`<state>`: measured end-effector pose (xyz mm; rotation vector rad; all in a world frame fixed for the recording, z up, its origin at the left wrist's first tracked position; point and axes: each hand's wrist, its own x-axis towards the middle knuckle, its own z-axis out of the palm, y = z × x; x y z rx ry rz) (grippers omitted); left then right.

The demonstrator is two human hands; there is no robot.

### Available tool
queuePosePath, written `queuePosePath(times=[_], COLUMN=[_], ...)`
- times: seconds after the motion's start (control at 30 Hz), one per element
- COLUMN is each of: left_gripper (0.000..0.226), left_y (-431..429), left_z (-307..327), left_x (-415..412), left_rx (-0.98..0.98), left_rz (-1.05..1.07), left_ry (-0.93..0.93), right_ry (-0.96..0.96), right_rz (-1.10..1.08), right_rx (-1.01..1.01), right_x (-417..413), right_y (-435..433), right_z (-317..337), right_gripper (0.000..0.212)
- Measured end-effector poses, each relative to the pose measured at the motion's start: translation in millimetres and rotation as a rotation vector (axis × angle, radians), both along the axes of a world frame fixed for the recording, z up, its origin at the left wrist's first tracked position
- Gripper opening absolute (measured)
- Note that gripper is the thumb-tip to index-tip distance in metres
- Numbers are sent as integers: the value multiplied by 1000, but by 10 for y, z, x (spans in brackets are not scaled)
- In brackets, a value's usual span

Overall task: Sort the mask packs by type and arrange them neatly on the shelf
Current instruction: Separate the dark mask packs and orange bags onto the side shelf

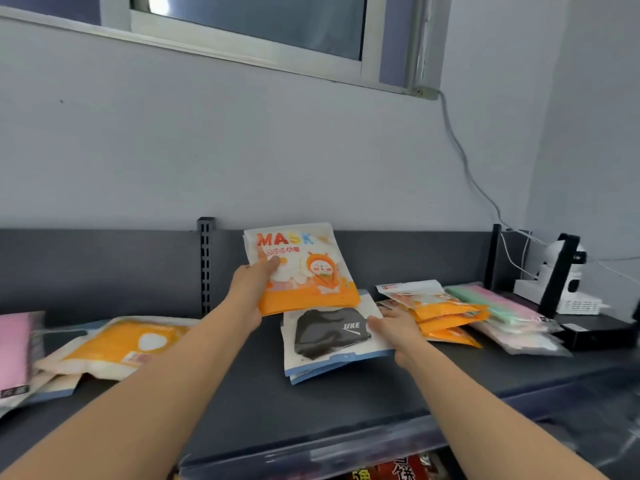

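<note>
Forearms cross a grey shelf [277,410] below a window [259,26] — the left hand [249,289] clamps its fingers on the orange MASK pack [304,271], upright, title uppermost; the right hand [391,327] touches the black-mask pack [329,334] — grip unclear.

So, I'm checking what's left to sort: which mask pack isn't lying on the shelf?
The orange cartoon MASK pack, held upright by the left hand; the others lie on the shelf.

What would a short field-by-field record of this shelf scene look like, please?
left hand: holds orange MASK pack raised and tilted over the shelf
right hand: at right edge of black mask pack, thumb on top; grip unclear
shelf right: orange stack, then pastel packs
shelf left: orange pack, pink pack
sorting: unfinished
</note>
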<state>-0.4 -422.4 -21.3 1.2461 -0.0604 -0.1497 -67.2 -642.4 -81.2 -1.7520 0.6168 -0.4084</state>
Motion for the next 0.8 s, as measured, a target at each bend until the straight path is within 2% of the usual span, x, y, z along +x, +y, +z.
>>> queuePosePath(times=[0.1, 0.2, 0.3, 0.4, 0.53, 0.6, 0.67, 0.7, 0.8], left_gripper=[42, 34, 29, 21, 37, 40, 40, 39, 37], left_y=[-239, -492, -772, -1089, -1504, -1683, -1827, -1889, -2048], left_z=[-5, -2, -6, -10, 20, 33, 44, 49, 72], left_x=[43, 27, -12, -80, -206, -255, -292, -309, -335], left_rx=[18, 28, 27, 19, -15, -33, -52, -62, -68], left_rz=[-25, -36, -35, -36, -10, 0, 10, 15, 23], left_ry=[22, 44, 61, 76, 82, 88, 94, 97, 108], right_ry=[23, 28, 44, 54, 56, 20, -89, -163, -335], right_rz=[-12, -14, 27, 98, 168, 179, 139, 99, -52], right_rx=[-8, -65, -217, -333, -419, -430, -366, -268, 170], right_x=[34, 62, 30, -53, -135, -185, -245, -277, -384], right_y=[-108, -192, -267, -370, -536, -619, -719, -779, -980], right_z=[-42, -98, -113, -100, -106, -94, -61, -34, 152], right_gripper=[32, 17, 30, 35, 42, 38, 26, 21, 20])
